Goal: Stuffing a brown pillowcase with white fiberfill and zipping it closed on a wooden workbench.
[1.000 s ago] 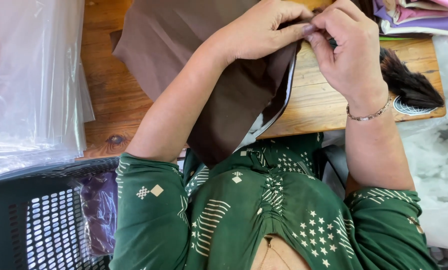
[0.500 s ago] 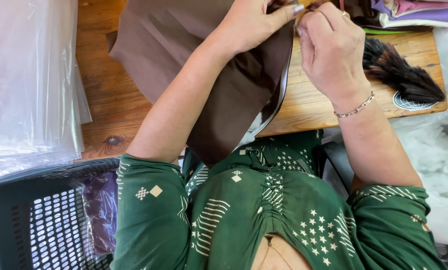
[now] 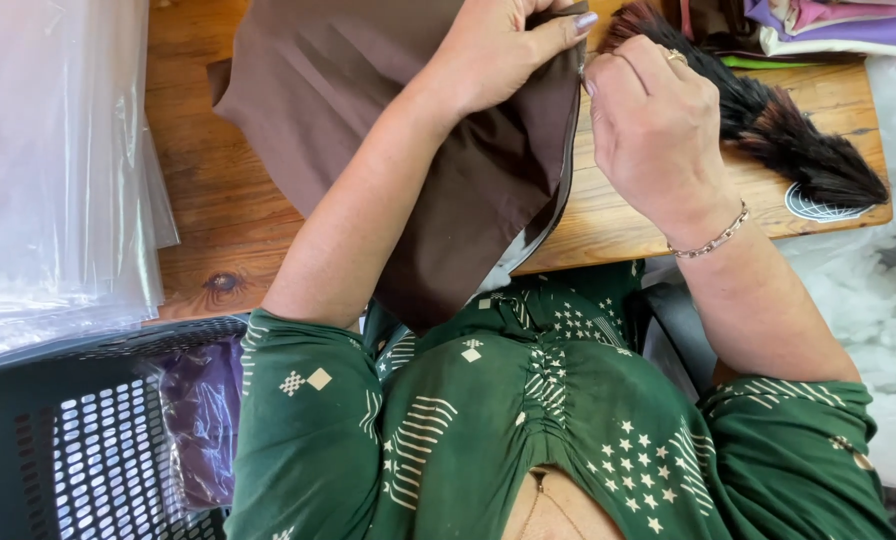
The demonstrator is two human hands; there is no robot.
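Brown cloth (image 3: pixel 368 90): draping off the counter (image 3: pixel 218 210) edge. Left hand (image 3: pixel 498 50) and right hand (image 3: pixel 653 130) fingers are pinching its seam; loosening grip is risking slippage toward the lap.

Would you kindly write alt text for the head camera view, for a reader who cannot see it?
Seen from above, a person's left hand and right hand pinch the edge of a brown cloth draped over a wooden table. A dark feathery brush lies right of the hands, clear plastic bags lie at left, and a grey perforated basket sits below.
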